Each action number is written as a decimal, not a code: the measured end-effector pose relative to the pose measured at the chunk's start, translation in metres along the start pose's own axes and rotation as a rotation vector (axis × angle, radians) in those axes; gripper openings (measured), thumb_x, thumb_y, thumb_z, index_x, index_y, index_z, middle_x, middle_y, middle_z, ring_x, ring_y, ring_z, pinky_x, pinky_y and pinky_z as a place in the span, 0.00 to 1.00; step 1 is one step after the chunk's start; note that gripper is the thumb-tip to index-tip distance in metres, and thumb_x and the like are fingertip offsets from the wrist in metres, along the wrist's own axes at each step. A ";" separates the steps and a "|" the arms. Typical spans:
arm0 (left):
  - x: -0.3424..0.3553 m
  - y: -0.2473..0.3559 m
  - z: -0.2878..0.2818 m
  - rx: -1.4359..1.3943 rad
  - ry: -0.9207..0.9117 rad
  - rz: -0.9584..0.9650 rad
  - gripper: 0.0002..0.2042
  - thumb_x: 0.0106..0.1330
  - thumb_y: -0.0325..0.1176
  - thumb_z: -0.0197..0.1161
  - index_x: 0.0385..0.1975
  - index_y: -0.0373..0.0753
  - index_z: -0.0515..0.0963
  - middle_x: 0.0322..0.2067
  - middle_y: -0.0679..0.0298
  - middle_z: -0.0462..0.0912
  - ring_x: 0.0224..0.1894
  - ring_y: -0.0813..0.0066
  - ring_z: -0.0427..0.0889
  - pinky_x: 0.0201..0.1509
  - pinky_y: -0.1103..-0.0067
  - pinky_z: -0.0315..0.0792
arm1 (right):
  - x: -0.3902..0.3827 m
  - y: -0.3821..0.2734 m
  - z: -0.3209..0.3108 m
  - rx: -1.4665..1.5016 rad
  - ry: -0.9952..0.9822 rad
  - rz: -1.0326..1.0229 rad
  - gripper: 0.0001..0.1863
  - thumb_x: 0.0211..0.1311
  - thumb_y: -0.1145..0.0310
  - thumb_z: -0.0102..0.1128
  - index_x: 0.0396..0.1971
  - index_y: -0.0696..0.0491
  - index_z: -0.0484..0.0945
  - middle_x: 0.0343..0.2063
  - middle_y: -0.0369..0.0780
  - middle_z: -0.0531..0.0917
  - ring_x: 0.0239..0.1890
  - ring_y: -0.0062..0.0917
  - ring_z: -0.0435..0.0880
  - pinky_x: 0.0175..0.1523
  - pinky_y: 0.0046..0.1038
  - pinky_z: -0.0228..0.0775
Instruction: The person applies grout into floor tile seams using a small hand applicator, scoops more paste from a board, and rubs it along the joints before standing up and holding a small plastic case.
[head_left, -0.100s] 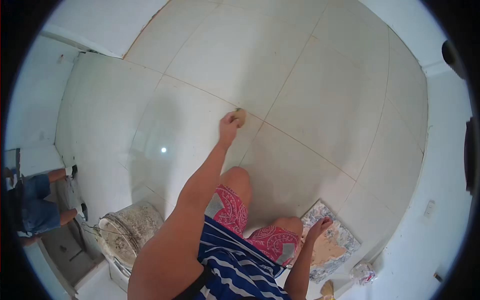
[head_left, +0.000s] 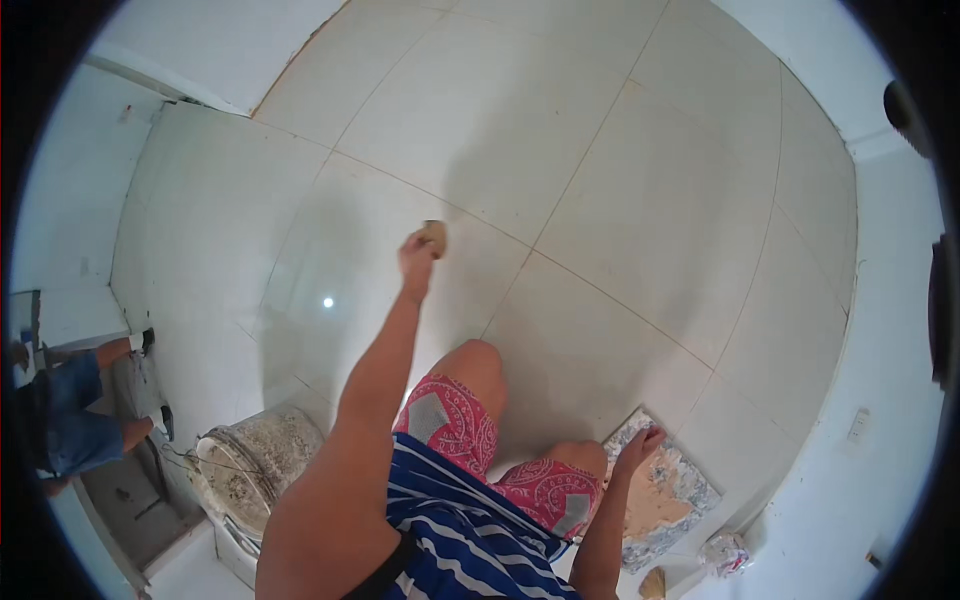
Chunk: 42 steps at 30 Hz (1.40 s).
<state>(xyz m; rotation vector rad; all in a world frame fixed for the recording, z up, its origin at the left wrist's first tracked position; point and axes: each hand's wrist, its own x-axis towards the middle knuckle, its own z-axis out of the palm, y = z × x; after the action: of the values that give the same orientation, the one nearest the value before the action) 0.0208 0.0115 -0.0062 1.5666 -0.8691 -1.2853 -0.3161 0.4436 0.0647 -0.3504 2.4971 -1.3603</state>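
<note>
Tan pad (head_left: pixel 435 238) is gripped in the left hand (head_left: pixel 416 258), out ahead of the knees at the tiled floor (head_left: pixel 620 190), near a joint. Fingers of the right hand (head_left: pixel 645 447) look curled above a speckled board (head_left: pixel 700 490) bearing tan paste (head_left: pixel 652 497); whether they hold anything, I cannot tell. Beside the left arm stands a crusted bucket (head_left: pixel 293 440), its inside smeared, its contents unclear. A crumpled clear plastic package (head_left: pixel 725 554) lies right of the board, contents unreadable. Farther left is another person (head_left: pixel 75 405) in blue shorts.
</note>
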 end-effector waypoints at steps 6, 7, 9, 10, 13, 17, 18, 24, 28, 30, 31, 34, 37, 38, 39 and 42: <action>0.078 0.041 -0.101 -0.025 0.234 -0.096 0.19 0.50 0.21 0.54 0.45 0.30 0.76 0.31 0.63 0.77 0.30 0.77 0.75 0.32 0.81 0.71 | -0.005 -0.032 0.095 -0.005 -0.286 -0.038 0.06 0.60 0.77 0.45 0.37 0.54 0.66 0.30 0.33 0.64 0.32 0.17 0.62 0.39 0.21 0.59; 0.089 0.044 -0.118 -0.039 0.254 -0.116 0.20 0.54 0.21 0.54 0.49 0.29 0.73 0.36 0.60 0.77 0.33 0.75 0.76 0.35 0.80 0.74 | -0.009 -0.033 0.105 0.012 -0.400 -0.003 0.06 0.60 0.76 0.46 0.37 0.54 0.66 0.29 0.32 0.64 0.31 0.16 0.63 0.38 0.21 0.60; 0.097 0.038 -0.128 -0.092 0.217 -0.162 0.21 0.55 0.23 0.56 0.52 0.31 0.71 0.38 0.60 0.76 0.36 0.72 0.77 0.39 0.77 0.76 | -0.016 -0.034 0.113 0.023 -0.476 0.047 0.06 0.59 0.76 0.47 0.37 0.53 0.67 0.28 0.32 0.65 0.31 0.16 0.64 0.37 0.21 0.61; 0.096 0.034 -0.119 -0.103 0.177 -0.196 0.21 0.55 0.23 0.57 0.52 0.34 0.71 0.38 0.60 0.76 0.36 0.72 0.77 0.40 0.74 0.77 | -0.019 -0.035 0.110 -0.002 -0.554 0.091 0.06 0.59 0.75 0.48 0.37 0.53 0.68 0.27 0.32 0.66 0.31 0.16 0.64 0.36 0.21 0.61; 0.109 0.016 -0.130 0.175 -0.198 0.134 0.18 0.56 0.25 0.60 0.49 0.41 0.72 0.39 0.61 0.74 0.40 0.69 0.76 0.41 0.68 0.78 | -0.029 -0.023 0.125 0.030 -0.642 -0.032 0.07 0.57 0.75 0.50 0.36 0.54 0.69 0.27 0.35 0.68 0.30 0.18 0.66 0.35 0.23 0.62; 0.058 0.028 -0.059 -0.195 -0.065 -0.349 0.16 0.64 0.25 0.54 0.52 0.37 0.68 0.43 0.59 0.74 0.43 0.65 0.75 0.48 0.66 0.77 | -0.032 -0.029 0.121 -0.030 -0.609 0.040 0.07 0.57 0.73 0.50 0.36 0.55 0.68 0.26 0.36 0.68 0.29 0.19 0.68 0.35 0.25 0.63; 0.054 0.033 -0.051 -0.174 -0.114 -0.342 0.16 0.64 0.25 0.54 0.52 0.37 0.68 0.43 0.59 0.74 0.43 0.65 0.75 0.48 0.66 0.77 | -0.030 -0.034 0.124 -0.009 -0.563 0.055 0.07 0.57 0.73 0.50 0.36 0.55 0.68 0.26 0.36 0.68 0.29 0.19 0.68 0.35 0.25 0.63; -0.014 0.008 0.043 -0.180 -0.371 -0.400 0.13 0.64 0.24 0.53 0.49 0.38 0.70 0.41 0.62 0.75 0.41 0.68 0.76 0.45 0.69 0.76 | -0.013 -0.003 0.073 0.023 -0.439 0.090 0.07 0.58 0.72 0.51 0.36 0.54 0.69 0.23 0.33 0.66 0.27 0.17 0.65 0.32 0.23 0.61; -0.076 -0.004 0.093 -0.095 -0.534 -0.469 0.15 0.64 0.24 0.53 0.51 0.38 0.69 0.41 0.62 0.76 0.41 0.68 0.76 0.44 0.71 0.74 | -0.005 0.026 0.012 0.076 -0.239 0.179 0.08 0.56 0.70 0.51 0.37 0.52 0.70 0.26 0.38 0.70 0.28 0.24 0.70 0.36 0.28 0.64; -0.102 -0.009 0.119 -0.056 -0.638 -0.516 0.16 0.64 0.24 0.53 0.52 0.37 0.69 0.43 0.61 0.76 0.42 0.68 0.77 0.45 0.71 0.74 | -0.004 0.039 -0.013 0.055 -0.121 0.222 0.08 0.56 0.70 0.52 0.37 0.51 0.71 0.27 0.38 0.71 0.30 0.27 0.71 0.38 0.30 0.64; -0.112 -0.009 0.126 -0.045 -0.718 -0.501 0.15 0.64 0.24 0.53 0.52 0.36 0.69 0.43 0.61 0.76 0.43 0.69 0.77 0.45 0.72 0.74 | -0.002 0.042 -0.022 -0.173 -0.067 0.136 0.09 0.55 0.69 0.53 0.37 0.50 0.72 0.29 0.37 0.73 0.34 0.28 0.71 0.42 0.33 0.63; -0.155 -0.007 0.163 0.096 -0.736 -0.502 0.15 0.64 0.23 0.52 0.51 0.37 0.69 0.42 0.62 0.77 0.42 0.70 0.78 0.45 0.73 0.75 | 0.012 0.062 -0.036 -0.419 -0.006 -0.005 0.13 0.52 0.63 0.59 0.38 0.45 0.75 0.40 0.39 0.74 0.49 0.37 0.68 0.50 0.44 0.57; -0.199 -0.011 0.199 0.125 -0.835 -0.502 0.14 0.64 0.23 0.51 0.50 0.37 0.70 0.42 0.62 0.77 0.42 0.71 0.78 0.45 0.74 0.76 | 0.029 0.069 -0.003 -0.546 0.016 -0.204 0.21 0.47 0.58 0.63 0.43 0.48 0.74 0.47 0.43 0.70 0.53 0.40 0.63 0.52 0.48 0.54; -0.212 -0.008 0.210 0.142 -0.858 -0.498 0.14 0.64 0.23 0.51 0.50 0.37 0.70 0.42 0.62 0.77 0.42 0.71 0.78 0.45 0.74 0.76 | 0.035 0.063 0.013 -0.613 -0.031 -0.235 0.23 0.45 0.59 0.64 0.43 0.50 0.72 0.47 0.45 0.69 0.54 0.40 0.62 0.52 0.47 0.53; -0.223 -0.005 0.218 0.161 -0.868 -0.489 0.14 0.64 0.22 0.51 0.49 0.36 0.71 0.41 0.63 0.77 0.42 0.71 0.78 0.45 0.74 0.76 | 0.041 0.058 0.027 -0.676 -0.078 -0.273 0.26 0.42 0.60 0.64 0.44 0.52 0.71 0.47 0.46 0.68 0.54 0.40 0.61 0.52 0.47 0.53; -0.249 0.000 0.239 0.198 -0.874 -0.456 0.14 0.64 0.22 0.52 0.49 0.36 0.71 0.41 0.62 0.77 0.41 0.72 0.79 0.45 0.75 0.75 | 0.051 0.054 0.046 -0.642 -0.218 -0.245 0.28 0.36 0.64 0.63 0.43 0.53 0.69 0.44 0.46 0.68 0.52 0.38 0.62 0.51 0.43 0.53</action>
<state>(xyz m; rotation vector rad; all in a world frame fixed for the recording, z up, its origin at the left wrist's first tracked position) -0.2657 0.1901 0.0666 1.3732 -1.2243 -2.3605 -0.3515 0.4189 -0.0109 -0.9029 2.6965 -0.5025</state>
